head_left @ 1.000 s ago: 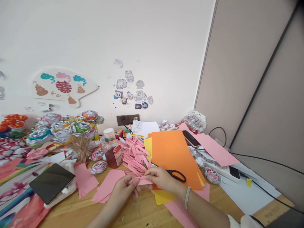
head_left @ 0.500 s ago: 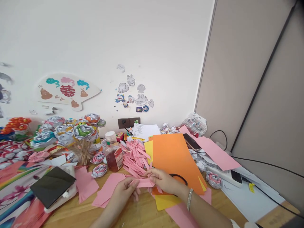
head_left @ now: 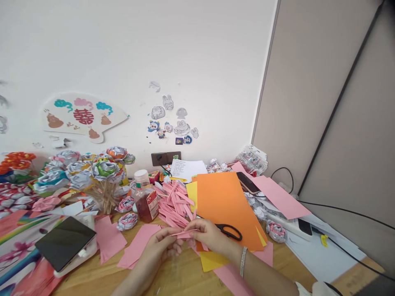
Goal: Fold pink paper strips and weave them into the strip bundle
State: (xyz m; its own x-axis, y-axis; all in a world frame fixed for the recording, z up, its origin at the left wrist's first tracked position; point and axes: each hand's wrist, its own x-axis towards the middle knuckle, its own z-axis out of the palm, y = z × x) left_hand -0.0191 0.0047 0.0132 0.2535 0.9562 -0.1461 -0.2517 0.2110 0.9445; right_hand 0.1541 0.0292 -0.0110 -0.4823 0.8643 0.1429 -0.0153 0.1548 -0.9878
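Note:
A narrow folded strip of pink paper [head_left: 184, 234] is pinched between my two hands, above the wooden table. My left hand [head_left: 165, 244] grips its left end with thumb and fingers. At the right end, my right hand [head_left: 205, 233] holds it, a bracelet on that wrist. Right behind my hands lies a heap of pink folded paper strips [head_left: 175, 201]. Black-handled scissors [head_left: 231, 232] rest on the orange paper [head_left: 224, 197], their blades mostly hidden by my right hand. Flat pink sheets [head_left: 140, 244] lie to the left.
A bottle of reddish liquid [head_left: 146, 205] stands left of the heap. Paper flowers on sticks [head_left: 106, 174] crowd the left side. A tablet [head_left: 65, 240] lies front left. A phone [head_left: 247, 183] and a power strip [head_left: 290, 224] sit on the right, with cables [head_left: 348, 213].
The pink strip looks narrower now, its broad face no longer showing. My fingers have closed further over it. More of the scissors' handle shows, and the whole view has shifted slightly.

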